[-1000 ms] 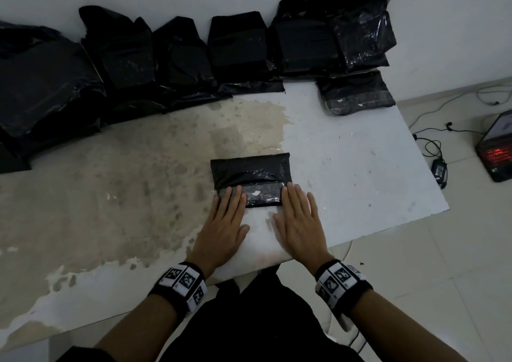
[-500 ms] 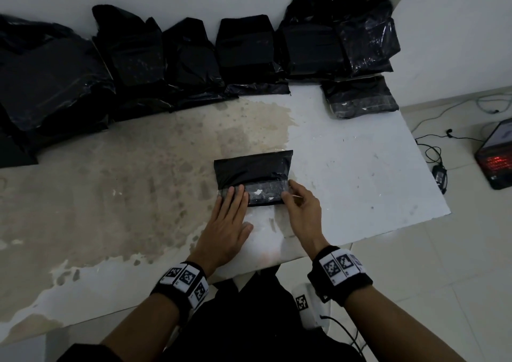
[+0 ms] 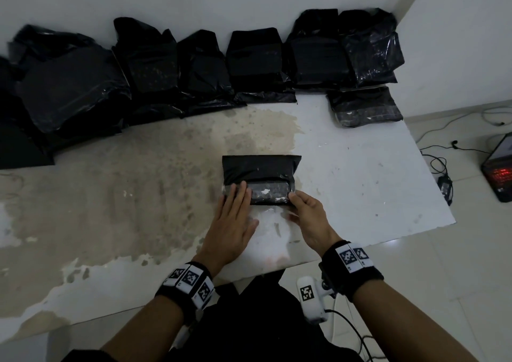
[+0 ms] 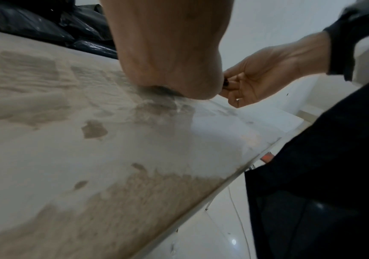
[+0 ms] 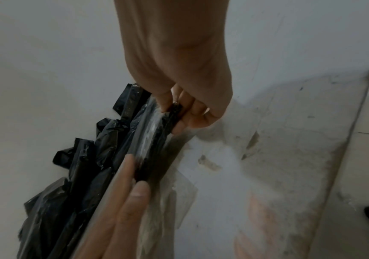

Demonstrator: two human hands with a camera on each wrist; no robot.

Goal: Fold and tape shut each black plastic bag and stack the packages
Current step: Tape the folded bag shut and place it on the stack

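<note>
**Folded black bag held at its near edge on the stained desk**

A flat, rectangular black plastic bag [image 3: 260,179], folded over and banded with clear glossy tape along its near strip, lies near the middle of the white, brown-stained desk [image 3: 360,184], a little toward the near edge; the left hand [image 3: 231,223] rests flat on the desk with its fingers straight and together, their tips pressing down on the left end of the taped strip; the right hand [image 3: 310,217] has its thumb and curled fingers clamped on the right near corner of the same bag, thumb on top and fingers beneath, as the right wrist view shows; in that view the corner is raised slightly off the desk, and a crumpled clear film lies on the desk just near the bag; the left wrist view shows only the heel of the left hand on the desk and the right hand beyond it.

Along the far wall a row of bulky black plastic packages [image 3: 255,57] leans side by side from the far left to the far right corner; one more flat black package [image 3: 365,106] lies on the desk just in front of the right end of that row, well apart from the held bag; on the tiled floor to the right sit cables and a dark device with a red glow [image 3: 498,170].
</note>
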